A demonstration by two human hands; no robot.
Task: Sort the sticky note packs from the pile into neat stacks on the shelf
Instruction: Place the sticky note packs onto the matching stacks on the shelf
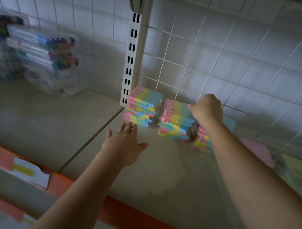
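Two stacks of pastel striped sticky note packs stand at the back of the shelf (157,165): a left stack (142,111) by the slotted upright and a middle stack (175,120). A third stack (204,141) is mostly hidden behind my right forearm. My right hand (208,109) lies over the top of the middle stack, fingers curled down at the top pack; the grip itself is hidden. My left hand (124,144) hovers flat with straight fingers just in front of the left stack, holding nothing.
Loose pink (258,151) and yellow (301,175) note packs in clear wrap lie at the right. Boxes of coloured markers (42,56) are piled at the back left. A white slotted upright (130,59) divides the wire-grid back wall. An orange strip (148,222) edges the shelf front.
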